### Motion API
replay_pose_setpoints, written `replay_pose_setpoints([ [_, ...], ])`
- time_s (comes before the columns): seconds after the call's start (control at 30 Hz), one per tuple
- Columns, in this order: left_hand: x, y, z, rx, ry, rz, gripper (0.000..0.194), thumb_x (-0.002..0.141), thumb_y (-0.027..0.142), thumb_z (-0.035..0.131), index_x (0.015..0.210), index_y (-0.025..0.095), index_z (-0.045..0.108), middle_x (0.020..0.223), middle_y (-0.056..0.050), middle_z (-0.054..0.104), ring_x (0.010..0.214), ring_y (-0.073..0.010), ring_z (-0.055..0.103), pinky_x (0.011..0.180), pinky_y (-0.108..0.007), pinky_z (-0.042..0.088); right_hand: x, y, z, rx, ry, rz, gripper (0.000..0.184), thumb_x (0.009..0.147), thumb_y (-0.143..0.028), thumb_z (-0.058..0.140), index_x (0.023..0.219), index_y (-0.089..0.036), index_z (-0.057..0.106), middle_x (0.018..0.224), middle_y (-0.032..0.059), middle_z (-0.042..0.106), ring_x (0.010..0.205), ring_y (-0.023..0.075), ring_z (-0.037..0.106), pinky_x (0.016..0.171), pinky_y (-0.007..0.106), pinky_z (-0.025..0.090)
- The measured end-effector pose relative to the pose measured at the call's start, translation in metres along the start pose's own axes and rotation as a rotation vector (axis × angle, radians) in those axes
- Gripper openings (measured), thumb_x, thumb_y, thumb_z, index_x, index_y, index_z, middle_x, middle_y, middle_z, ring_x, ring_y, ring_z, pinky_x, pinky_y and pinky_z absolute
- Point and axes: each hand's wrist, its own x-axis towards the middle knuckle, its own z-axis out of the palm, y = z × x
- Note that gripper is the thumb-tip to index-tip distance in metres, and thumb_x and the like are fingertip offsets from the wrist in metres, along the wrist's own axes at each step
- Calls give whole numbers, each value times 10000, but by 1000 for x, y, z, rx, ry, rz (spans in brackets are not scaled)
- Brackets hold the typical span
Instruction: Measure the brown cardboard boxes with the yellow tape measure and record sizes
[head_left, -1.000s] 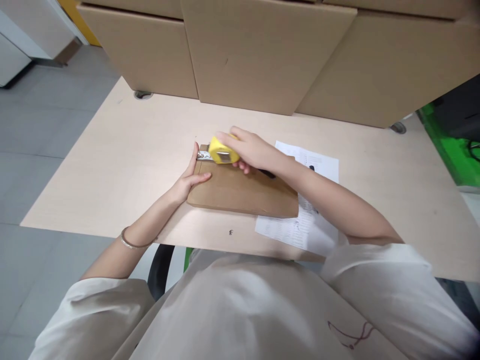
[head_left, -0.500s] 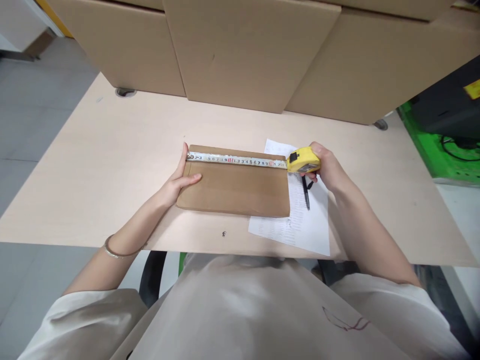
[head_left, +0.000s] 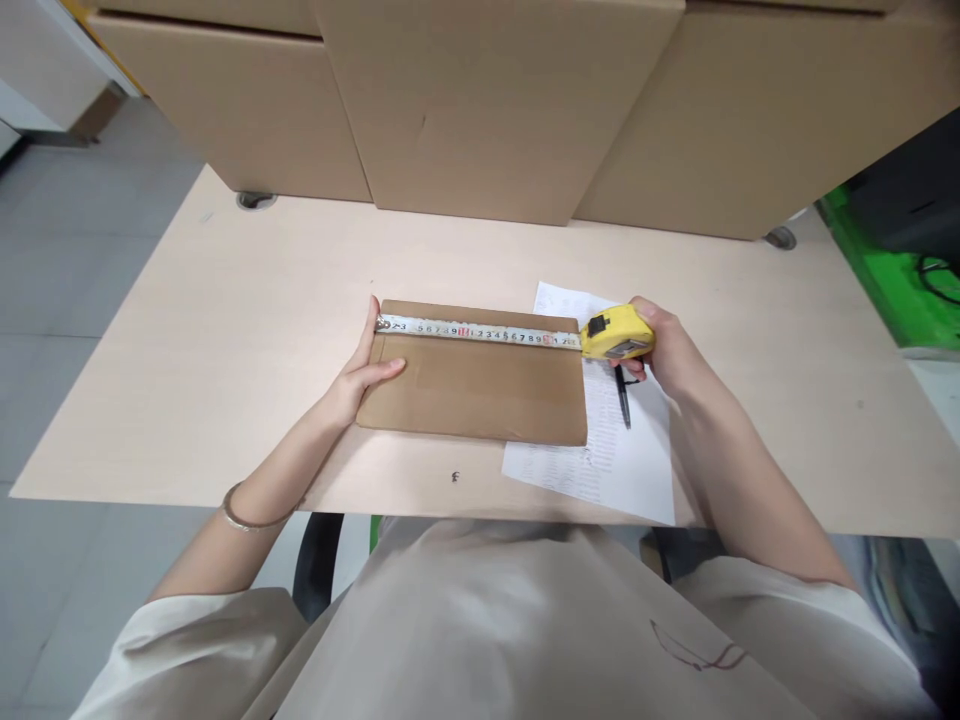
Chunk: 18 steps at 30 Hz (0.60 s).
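A flat brown cardboard box (head_left: 480,395) lies on the table. My left hand (head_left: 360,370) grips its left end, with the thumb on top and the other fingers along the side. Across the upper part of the box runs a drawn-out tape measure blade (head_left: 487,334), its hooked end beside my left fingers. My right hand (head_left: 667,345) is closed around the yellow tape measure case (head_left: 619,333) at the box's right end. A black pen (head_left: 623,397) shows just below the right fingers, lying over a printed sheet of paper (head_left: 630,470) that is partly under the box.
Large cardboard boxes (head_left: 495,110) stand along the back of the table (head_left: 225,400). Cable holes sit near both back corners. A small black mark (head_left: 454,477) is near the front edge. On the right are a green surface (head_left: 877,270) and a dark object.
The whole view has shifted slightly, so things appear a little lower and further right. Both hands keep their hold, and the blade stays stretched across the box.
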Motion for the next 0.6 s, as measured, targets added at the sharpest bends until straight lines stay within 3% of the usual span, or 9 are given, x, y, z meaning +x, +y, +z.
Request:
replay_pose_setpoints([
  [0.2,-1,-1,-1,-7,-18,-9,1339,899,499,942,1940,443,102,2028,-24,245,1868,-490,207,1525,-688,142,-3,0,1,6,7,68,481,928,-735,679,814,-286,551,576,41,651,397,136,389,380,298,274],
  [0.4,-3,-2,1,-3,-31,56,1210,926,508,915,1919,468,225,1971,-36,392,1859,-483,248,1524,-693,136,-3,3,2,20,19,64,538,942,-785,679,794,-288,533,593,42,645,415,143,391,388,306,258],
  [0.5,-4,-3,1,-17,-18,24,1256,902,520,941,1919,489,205,2010,-8,301,1869,-481,212,1531,-675,115,-4,0,0,7,3,52,545,946,-793,671,783,-292,534,568,43,647,407,146,378,401,315,264],
  [0.6,-4,-5,-3,-18,-22,-13,1293,927,517,946,1922,526,120,2040,30,189,1873,-469,204,1531,-655,186,-9,-8,-1,18,-42,18,548,980,-795,648,790,-297,519,564,40,666,399,150,366,427,332,280],
])
